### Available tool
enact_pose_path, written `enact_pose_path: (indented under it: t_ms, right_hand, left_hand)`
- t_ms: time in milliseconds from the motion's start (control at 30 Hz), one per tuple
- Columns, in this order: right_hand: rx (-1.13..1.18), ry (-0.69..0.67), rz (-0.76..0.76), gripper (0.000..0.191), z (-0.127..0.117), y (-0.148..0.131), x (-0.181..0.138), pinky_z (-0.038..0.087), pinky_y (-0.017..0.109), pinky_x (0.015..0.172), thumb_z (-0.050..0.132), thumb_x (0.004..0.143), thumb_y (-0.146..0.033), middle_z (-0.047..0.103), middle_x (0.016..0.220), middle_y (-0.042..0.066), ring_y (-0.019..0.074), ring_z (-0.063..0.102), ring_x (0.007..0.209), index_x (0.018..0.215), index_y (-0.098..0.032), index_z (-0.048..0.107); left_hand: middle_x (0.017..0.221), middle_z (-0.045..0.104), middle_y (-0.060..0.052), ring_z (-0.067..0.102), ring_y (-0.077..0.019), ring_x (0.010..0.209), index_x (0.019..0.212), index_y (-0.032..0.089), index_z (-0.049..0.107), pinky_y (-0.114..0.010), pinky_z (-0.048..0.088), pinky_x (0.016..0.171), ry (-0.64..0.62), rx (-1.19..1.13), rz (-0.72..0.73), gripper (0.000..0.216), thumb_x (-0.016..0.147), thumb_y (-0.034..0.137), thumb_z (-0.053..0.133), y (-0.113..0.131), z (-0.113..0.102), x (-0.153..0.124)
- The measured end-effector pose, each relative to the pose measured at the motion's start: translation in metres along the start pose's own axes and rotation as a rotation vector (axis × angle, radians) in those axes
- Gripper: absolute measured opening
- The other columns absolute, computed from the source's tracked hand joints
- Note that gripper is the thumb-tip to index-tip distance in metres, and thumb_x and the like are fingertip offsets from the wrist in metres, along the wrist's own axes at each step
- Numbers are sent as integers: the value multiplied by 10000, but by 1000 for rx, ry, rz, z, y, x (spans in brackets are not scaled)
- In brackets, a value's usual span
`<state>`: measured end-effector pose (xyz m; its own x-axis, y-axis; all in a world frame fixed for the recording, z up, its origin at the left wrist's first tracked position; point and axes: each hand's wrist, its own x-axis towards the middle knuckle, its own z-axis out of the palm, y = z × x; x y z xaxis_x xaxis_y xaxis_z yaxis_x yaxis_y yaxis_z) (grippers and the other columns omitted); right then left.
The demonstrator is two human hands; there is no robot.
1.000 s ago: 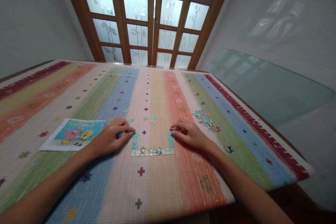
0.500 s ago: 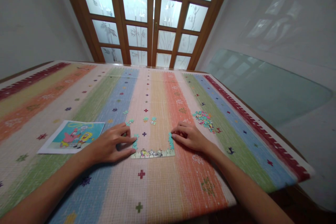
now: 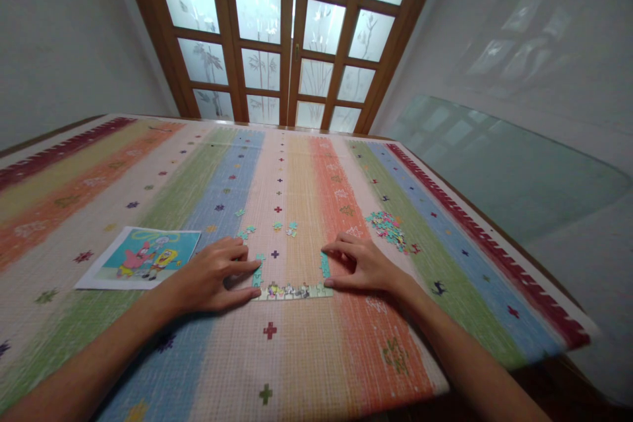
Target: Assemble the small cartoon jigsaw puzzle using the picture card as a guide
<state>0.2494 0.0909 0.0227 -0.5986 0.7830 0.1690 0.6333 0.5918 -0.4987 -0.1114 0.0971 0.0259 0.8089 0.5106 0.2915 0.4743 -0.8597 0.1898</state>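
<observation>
A partly built jigsaw frame point(image 3: 291, 290) lies on the striped tablecloth point(image 3: 297, 356), with a bottom row and two short turquoise side columns. My left hand point(image 3: 212, 275) lies flat against the frame's left column, fingers stretched, index and thumb touching the pieces. My right hand point(image 3: 363, 265) rests against the right column, fingers extended, thumb at the bottom right corner. Neither hand holds a piece that I can see.
A cartoon reference picture point(image 3: 141, 257) lies left of my left hand. A few loose pieces point(image 3: 289, 229) sit beyond the frame, and a pile of pieces point(image 3: 388, 227) lies to the right. The table's right edge point(image 3: 499, 257) drops off near a glass pane; wooden doors stand behind.
Both hands have slid in and down against the frame's sides. My left hand moved from above the left column to press along it; my right thumb reached the bottom right corner.
</observation>
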Motion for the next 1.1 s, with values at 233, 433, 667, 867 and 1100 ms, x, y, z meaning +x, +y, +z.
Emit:
enact_pose_path:
  t_ms: [233, 433, 667, 867, 1100]
  right_hand:
    - [37, -21, 14, 606, -1, 0, 0, 446, 322, 698, 852, 740, -553, 633, 946, 56, 193, 580, 801, 1180, -182, 661]
    - [105, -17, 55, 597, -1, 1, 0, 431, 311, 665, 845, 743, -569, 630, 919, 42, 179, 556, 766, 1157, -189, 643]
    - [28, -96, 31, 506, -9, -5, 1, 454, 335, 729, 822, 785, -530, 615, 976, 57, 195, 580, 831, 1133, -195, 670]
    - [-42, -136, 32, 371, -10, -8, 1, 449, 329, 724, 744, 870, -468, 610, 1001, 66, 188, 582, 818, 1115, -196, 684]
    - [-78, -125, 2, 369, -8, -8, 0, 427, 322, 709, 696, 910, -493, 611, 991, 71, 183, 582, 804, 1116, -187, 677]
  left_hand:
    - [706, 575, -16, 536, -188, 674, 990, 192, 728, -336, 413, 680, -16, -21, 11, 276, 998, 426, 582, 1, 0, 0]
    - [708, 583, -14, 549, -187, 682, 1011, 204, 725, -338, 422, 694, -24, -54, -6, 266, 1035, 392, 539, -1, 1, -1]
    - [718, 577, -15, 548, -191, 691, 1052, 208, 713, -336, 437, 677, -13, -71, -19, 239, 1014, 388, 561, -3, 2, -1]
    - [714, 585, -17, 552, -189, 695, 1048, 217, 717, -334, 446, 681, -12, -64, -19, 236, 1020, 396, 566, -4, 0, -2]
    - [707, 570, -12, 533, -183, 679, 1049, 221, 713, -327, 441, 658, 1, -92, -41, 202, 1001, 374, 591, -3, 3, -2]
